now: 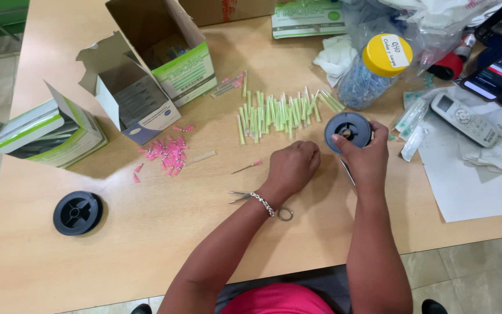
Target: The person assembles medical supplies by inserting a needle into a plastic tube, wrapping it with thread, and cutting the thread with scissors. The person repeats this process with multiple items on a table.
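The wooden worktop (pixel 146 232) carried three opened cardboard boxes (pixel 129 96) toward its far left corner, a row of green-capped needles (pixel 280 110) near the middle, and a second dark spool (pixel 77 212) by the left edge. Near the middle, the right hand (pixel 364 157) held a dark spool (pixel 348 129) in a closed grip, thumb on its face. The left hand (pixel 291 168), its grip clenched into a fist just beside it, rested above scissors (pixel 262 200) lying on the wood.
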